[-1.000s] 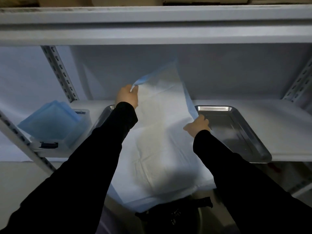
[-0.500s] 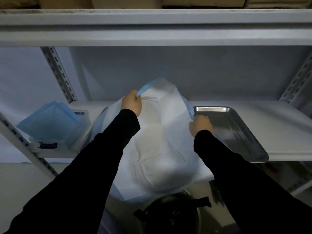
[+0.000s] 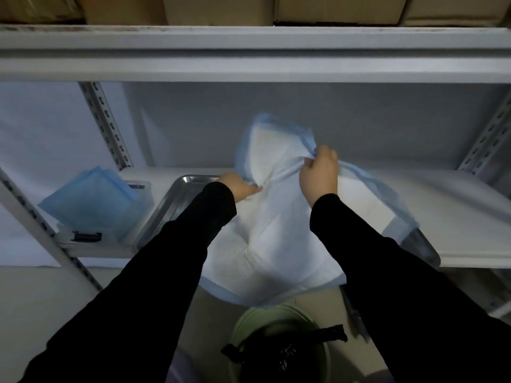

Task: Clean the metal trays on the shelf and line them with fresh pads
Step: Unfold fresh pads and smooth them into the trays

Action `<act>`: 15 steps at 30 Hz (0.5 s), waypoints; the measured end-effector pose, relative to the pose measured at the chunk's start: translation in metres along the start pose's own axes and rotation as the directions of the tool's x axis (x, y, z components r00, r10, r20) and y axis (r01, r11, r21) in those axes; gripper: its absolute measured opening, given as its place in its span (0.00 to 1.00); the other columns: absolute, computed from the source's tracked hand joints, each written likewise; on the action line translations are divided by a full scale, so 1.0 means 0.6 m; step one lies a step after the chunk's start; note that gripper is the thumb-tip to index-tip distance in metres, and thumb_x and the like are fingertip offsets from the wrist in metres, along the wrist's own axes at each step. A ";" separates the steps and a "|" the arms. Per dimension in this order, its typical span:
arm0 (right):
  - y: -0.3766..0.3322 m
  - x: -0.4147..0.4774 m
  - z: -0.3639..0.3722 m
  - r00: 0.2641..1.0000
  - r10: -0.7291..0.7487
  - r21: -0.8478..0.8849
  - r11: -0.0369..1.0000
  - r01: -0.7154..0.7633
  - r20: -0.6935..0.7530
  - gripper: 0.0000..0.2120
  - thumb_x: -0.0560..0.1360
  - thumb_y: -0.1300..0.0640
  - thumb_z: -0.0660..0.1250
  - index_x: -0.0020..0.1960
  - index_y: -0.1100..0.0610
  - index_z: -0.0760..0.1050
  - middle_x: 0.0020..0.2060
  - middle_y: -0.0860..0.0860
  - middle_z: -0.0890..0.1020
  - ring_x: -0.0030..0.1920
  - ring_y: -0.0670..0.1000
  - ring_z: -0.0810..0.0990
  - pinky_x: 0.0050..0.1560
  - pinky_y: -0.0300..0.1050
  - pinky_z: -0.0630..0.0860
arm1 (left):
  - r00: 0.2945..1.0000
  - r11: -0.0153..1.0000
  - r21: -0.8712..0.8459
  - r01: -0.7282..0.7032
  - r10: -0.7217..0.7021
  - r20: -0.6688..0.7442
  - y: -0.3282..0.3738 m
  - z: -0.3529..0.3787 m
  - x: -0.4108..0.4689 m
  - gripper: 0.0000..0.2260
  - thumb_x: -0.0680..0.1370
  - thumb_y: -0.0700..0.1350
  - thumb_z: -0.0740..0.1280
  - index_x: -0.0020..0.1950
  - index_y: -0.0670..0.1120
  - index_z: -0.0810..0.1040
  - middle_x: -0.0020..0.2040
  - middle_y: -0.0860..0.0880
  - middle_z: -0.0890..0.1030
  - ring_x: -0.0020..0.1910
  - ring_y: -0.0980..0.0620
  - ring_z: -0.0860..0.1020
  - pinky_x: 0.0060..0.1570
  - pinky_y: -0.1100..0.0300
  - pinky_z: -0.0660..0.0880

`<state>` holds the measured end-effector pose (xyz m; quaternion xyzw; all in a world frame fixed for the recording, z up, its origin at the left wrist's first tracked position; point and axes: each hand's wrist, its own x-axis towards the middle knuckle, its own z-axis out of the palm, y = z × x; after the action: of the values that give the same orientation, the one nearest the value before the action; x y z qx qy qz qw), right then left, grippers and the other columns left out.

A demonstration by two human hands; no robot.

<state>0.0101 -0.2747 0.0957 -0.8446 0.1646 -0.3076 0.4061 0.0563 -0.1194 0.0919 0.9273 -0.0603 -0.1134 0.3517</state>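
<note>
A large white pad with blue edging (image 3: 276, 233) is bunched up over the shelf and hangs off its front edge. My left hand (image 3: 239, 186) grips the pad's left side low, near the shelf. Higher up, my right hand (image 3: 319, 172) pinches the pad's blue border. The left metal tray (image 3: 171, 205) lies uncovered on the shelf beside my left arm. Most of the right metal tray is hidden under the pad; only its front right corner (image 3: 423, 250) shows.
A clear plastic box (image 3: 91, 211) holding folded blue pads sits at the shelf's left end. A green bin with a black bag (image 3: 279, 346) stands on the floor below. Slotted uprights (image 3: 106, 125) frame the shelf, and cardboard boxes (image 3: 331, 9) rest on the level above.
The pad has shifted right, off the left tray and over the right one. My right hand rose and moved right with the border; my left hand dropped lower.
</note>
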 end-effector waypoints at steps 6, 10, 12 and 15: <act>-0.035 0.022 0.008 0.937 -0.284 0.157 0.954 0.255 0.203 0.33 0.75 0.74 0.55 0.77 0.58 0.52 0.77 0.56 0.46 0.77 0.52 0.51 0.57 0.16 0.50 | 0.985 0.687 -0.709 0.161 -0.159 0.070 0.003 -0.019 0.002 0.15 0.80 0.49 0.61 0.63 0.42 0.73 0.38 0.47 0.75 0.25 0.54 0.79 0.17 0.73 0.61; -0.024 0.014 0.029 0.859 -0.381 0.028 0.918 0.396 0.342 0.41 0.75 0.72 0.58 0.78 0.48 0.42 0.76 0.53 0.35 0.78 0.57 0.43 0.75 0.43 0.54 | 0.940 0.505 -0.831 0.233 -0.335 0.060 -0.023 -0.012 0.018 0.12 0.80 0.48 0.59 0.41 0.43 0.68 0.30 0.47 0.64 0.14 0.55 0.63 0.20 0.68 0.60; -0.007 0.007 0.038 0.853 -0.289 -0.164 0.906 0.391 0.435 0.37 0.76 0.63 0.63 0.78 0.49 0.48 0.78 0.55 0.41 0.77 0.60 0.44 0.76 0.54 0.48 | 0.927 0.455 -0.854 0.253 -0.367 0.079 -0.035 -0.004 0.023 0.13 0.80 0.51 0.60 0.41 0.43 0.68 0.31 0.48 0.66 0.11 0.57 0.63 0.18 0.71 0.60; 0.020 -0.012 0.049 0.776 -0.069 -0.427 0.802 0.417 0.628 0.31 0.76 0.45 0.64 0.76 0.47 0.57 0.77 0.53 0.54 0.77 0.58 0.51 0.75 0.57 0.46 | 0.939 0.512 -0.817 0.266 -0.328 0.101 -0.038 0.000 0.021 0.12 0.78 0.51 0.66 0.39 0.46 0.70 0.31 0.49 0.69 0.16 0.59 0.66 0.18 0.70 0.61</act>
<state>0.0236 -0.2611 0.0692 -0.9907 -0.0034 -0.0256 0.1338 0.0694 -0.1048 0.0748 0.6569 0.1706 -0.1557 0.7178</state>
